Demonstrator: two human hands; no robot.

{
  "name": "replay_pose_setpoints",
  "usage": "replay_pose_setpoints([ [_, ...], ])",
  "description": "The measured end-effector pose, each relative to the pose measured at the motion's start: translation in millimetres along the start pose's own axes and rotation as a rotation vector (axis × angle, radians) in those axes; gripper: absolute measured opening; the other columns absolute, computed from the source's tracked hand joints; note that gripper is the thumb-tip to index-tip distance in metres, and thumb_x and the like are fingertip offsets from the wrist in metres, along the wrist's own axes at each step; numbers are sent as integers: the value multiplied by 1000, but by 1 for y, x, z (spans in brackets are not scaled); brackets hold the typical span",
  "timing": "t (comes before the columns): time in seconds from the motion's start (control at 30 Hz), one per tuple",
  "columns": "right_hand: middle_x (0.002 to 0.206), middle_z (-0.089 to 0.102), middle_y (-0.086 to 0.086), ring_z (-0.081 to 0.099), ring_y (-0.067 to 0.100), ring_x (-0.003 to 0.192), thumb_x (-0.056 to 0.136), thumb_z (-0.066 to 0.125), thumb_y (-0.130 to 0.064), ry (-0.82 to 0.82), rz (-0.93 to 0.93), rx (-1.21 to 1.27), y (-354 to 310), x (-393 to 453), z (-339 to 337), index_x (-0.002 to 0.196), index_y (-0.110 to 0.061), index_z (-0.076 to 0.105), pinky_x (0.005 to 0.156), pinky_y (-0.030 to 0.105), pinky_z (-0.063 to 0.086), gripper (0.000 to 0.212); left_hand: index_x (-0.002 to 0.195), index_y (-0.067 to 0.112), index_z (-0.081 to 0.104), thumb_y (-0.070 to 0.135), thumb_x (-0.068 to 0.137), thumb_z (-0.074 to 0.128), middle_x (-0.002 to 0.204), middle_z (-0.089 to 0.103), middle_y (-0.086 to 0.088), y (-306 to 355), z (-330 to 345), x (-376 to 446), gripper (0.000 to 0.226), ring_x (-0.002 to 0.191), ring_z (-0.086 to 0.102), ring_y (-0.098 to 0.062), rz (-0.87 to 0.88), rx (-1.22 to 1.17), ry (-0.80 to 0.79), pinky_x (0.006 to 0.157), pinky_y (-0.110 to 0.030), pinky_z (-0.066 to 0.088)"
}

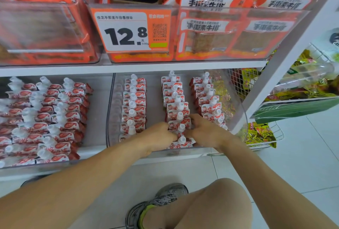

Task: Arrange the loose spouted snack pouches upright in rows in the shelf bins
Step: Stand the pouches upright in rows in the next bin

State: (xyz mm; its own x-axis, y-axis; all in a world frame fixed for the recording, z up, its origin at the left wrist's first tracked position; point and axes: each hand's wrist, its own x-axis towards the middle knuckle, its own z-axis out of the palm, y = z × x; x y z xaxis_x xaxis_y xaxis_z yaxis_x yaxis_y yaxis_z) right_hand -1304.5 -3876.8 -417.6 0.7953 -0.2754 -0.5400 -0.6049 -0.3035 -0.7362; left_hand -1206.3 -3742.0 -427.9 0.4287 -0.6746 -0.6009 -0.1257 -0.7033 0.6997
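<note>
Left hand [161, 133] and right hand [203, 127] curled around the middle row of pouches [177, 111], gripping it from both sides. Near the front edge of the right-hand clear bin [110, 118]. Upright, caps up.

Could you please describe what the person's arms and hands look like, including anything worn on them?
Both forearms are bare, with no sleeves in view. The left hand and right hand wear no gloves, and no watch, bracelet or ring shows at the wrists.

Upper shelf, 12 o'clock: orange snack packets [207, 36] in clear bins; price tag [128, 30] reading 12.8. 3 o'clock: wire basket [271, 137] of yellow packets [256, 135]. 6 o'clock: grey sneaker [159, 203] on white floor tiles [302, 164].
</note>
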Motion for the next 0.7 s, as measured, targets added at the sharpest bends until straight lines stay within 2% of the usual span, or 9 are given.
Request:
replay_pose_setpoints([
  [0.03,119,62,-8,59,15,112,90,65,-32,5,21,-17,1,0,0,126,-24,49,104,39,47,40,108,20,69,24,91,56,107,70,1,1,0,0,22,102,62,-16,-10,3,-1,98,-37,48],
  [0.13,110,63,-14,59,12,109,92,63,-25,-13,24,52,1,3,-1,104,-34,52,103,34,46,18,96,21,66,26,96,51,105,68,0,5,-3,0,16,99,61,-17,-21,-47,51,94,-35,48],
  [0.2,125,59,-11,55,14,117,89,60,-33,61,13,106,-2,7,-4,121,-29,50,107,36,41,33,92,24,58,29,101,43,106,61,6,12,-6,1,18,98,57,-15,-3,-155,165,83,-28,44],
  [0.27,137,46,-11,45,15,127,99,48,-36,162,32,204,-9,14,-3,145,-23,35,106,29,33,50,123,20,54,34,103,36,120,51,7,17,-8,10,30,118,50,-21,-11,-285,272,88,-26,32],
  [0.33,147,42,0,40,21,134,106,35,-36,183,51,228,-15,19,1,151,-24,27,106,33,31,48,142,17,41,40,104,32,144,46,-3,21,-6,22,46,132,41,-25,-47,-390,303,93,-29,30],
  [0.47,154,39,3,42,25,135,105,25,-47,175,58,73,-14,30,7,155,-33,19,109,38,30,53,143,21,42,43,104,28,142,47,-1,18,3,35,47,133,40,-21,-36,-449,237,92,-25,27],
  [0.53,154,39,6,45,25,128,105,23,-48,187,59,42,-10,34,5,155,-31,18,102,36,32,54,141,23,42,42,104,25,134,50,2,13,4,41,45,130,42,-21,-32,-425,292,93,-26,29],
  [0.6,155,36,5,39,25,138,105,22,-46,217,27,77,-12,36,5,154,-27,19,103,32,29,52,140,23,42,43,104,23,137,52,-4,9,7,50,45,126,47,-24,-54,-404,372,94,-30,33],
  [0.7,154,39,3,36,23,141,106,18,-47,226,5,138,-13,43,8,153,-32,23,101,27,27,50,142,26,39,44,103,23,136,56,-3,8,17,57,45,122,53,-22,-34,-427,366,97,-31,39],
])
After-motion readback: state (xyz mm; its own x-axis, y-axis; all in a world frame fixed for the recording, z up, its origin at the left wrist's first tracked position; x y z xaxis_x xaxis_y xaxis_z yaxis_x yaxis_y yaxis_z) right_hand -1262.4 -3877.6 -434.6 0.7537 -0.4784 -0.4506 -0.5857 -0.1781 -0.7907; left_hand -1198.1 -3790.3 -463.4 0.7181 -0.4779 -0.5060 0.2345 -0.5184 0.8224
